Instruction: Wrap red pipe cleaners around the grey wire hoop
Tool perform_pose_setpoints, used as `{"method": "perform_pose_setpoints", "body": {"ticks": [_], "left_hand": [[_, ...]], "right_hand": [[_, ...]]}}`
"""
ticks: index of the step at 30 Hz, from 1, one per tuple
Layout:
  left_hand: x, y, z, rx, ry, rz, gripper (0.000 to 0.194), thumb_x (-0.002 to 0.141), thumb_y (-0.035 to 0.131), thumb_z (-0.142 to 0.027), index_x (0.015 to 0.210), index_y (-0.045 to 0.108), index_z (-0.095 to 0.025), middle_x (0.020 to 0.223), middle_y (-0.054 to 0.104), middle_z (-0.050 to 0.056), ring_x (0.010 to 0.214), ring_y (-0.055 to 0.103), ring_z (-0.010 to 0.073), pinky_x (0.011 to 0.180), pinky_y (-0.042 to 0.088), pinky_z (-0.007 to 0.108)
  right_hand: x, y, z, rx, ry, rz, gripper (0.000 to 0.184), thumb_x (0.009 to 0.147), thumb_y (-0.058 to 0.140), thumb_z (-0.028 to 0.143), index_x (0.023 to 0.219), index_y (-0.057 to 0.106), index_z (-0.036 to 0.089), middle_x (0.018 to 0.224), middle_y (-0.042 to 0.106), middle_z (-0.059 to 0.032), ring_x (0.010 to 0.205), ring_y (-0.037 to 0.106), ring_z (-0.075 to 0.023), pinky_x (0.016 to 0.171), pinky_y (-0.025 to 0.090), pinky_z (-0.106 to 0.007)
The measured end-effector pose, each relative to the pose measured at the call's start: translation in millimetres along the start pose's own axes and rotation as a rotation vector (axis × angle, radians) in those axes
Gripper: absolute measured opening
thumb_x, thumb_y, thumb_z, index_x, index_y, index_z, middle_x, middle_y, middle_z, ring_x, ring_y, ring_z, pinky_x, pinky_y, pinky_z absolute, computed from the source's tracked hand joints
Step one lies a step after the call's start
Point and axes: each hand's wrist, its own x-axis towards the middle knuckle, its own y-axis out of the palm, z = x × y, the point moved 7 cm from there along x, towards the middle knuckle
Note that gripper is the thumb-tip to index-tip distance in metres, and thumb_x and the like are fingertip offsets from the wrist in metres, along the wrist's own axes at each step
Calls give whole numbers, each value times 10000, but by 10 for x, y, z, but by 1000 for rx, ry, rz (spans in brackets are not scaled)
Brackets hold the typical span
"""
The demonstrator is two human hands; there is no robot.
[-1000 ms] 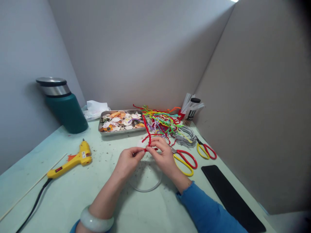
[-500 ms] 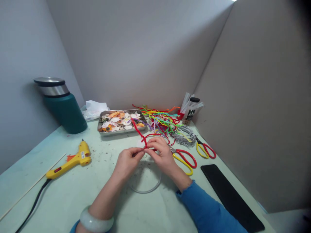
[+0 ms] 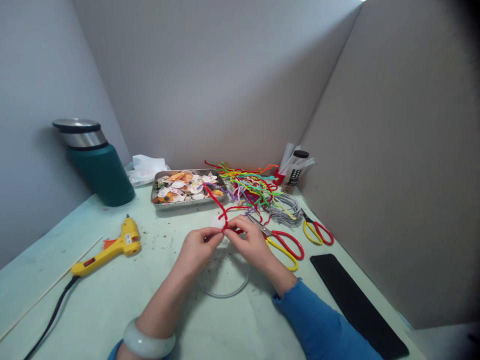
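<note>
A red pipe cleaner [image 3: 213, 196] rises in a bent shape from between my fingertips, with its two ends pointing up and away. My left hand [image 3: 198, 246] pinches it low down between thumb and forefinger. From the other side my right hand [image 3: 247, 241] pinches it too, the tips of both hands meeting. Below them hangs or lies a grey ring [image 3: 225, 296] of cord or wire; its upper part is hidden by my hands. A pale disc [image 3: 217, 221] shows just behind my left fingertips. Scissors [image 3: 287, 247] with red and yellow handles lie beside my right hand.
A metal tray [image 3: 180, 205] of shells stands at the back, beside piled coloured pipe cleaners [image 3: 247, 182] and a grey wire coil [image 3: 287, 210]. To the left are a yellow glue gun [image 3: 108, 252] and a teal bottle [image 3: 101, 172]. A black strip [image 3: 354, 300] lies right, near more scissors [image 3: 318, 231].
My right fingers have curled in and dropped slightly, uncovering the scissors' blades. The pipe cleaner's bend has shifted a little; both hands keep their pinch.
</note>
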Motion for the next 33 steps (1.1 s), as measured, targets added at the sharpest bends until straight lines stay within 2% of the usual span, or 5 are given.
{"method": "perform_pose_setpoints", "body": {"ticks": [7,14,19,24,33], "left_hand": [[-12,4,6,3,-24,6,352,664,620,-398,836,731,-112,782,712,66,736,597,201,662,407,255],[-28,73,49,-33,-84,56,380,602,652,-426,789,738,-106,667,673,52,593,524,152,556,357,241],[-60,105,30,-57,-111,118,392,602,654,-453,763,732,-104,591,608,26,538,447,116,510,308,224],[-100,86,13,-75,-187,117,332,604,670,-436,706,718,-123,480,496,-29,442,328,73,456,234,216],[-124,68,58,-135,-282,57,202,581,683,-321,663,709,-139,386,433,-61,413,338,75,457,247,218]], "right_hand": [[15,-7,-36,109,68,15,97,790,586,234,713,589,174,752,565,-9,759,518,-145,666,391,-247],[-5,99,-317,464,493,159,174,704,642,300,643,592,145,594,523,28,563,443,-95,561,329,-226],[-50,81,-382,592,584,214,196,657,692,315,674,628,131,615,575,17,567,467,-90,574,338,-220],[-8,52,-274,504,474,234,169,687,669,298,655,621,140,580,553,25,537,464,-93,537,340,-224],[-1,-33,192,-183,-170,105,110,804,597,201,705,640,182,762,611,-31,795,530,-169,747,375,-314]]}}
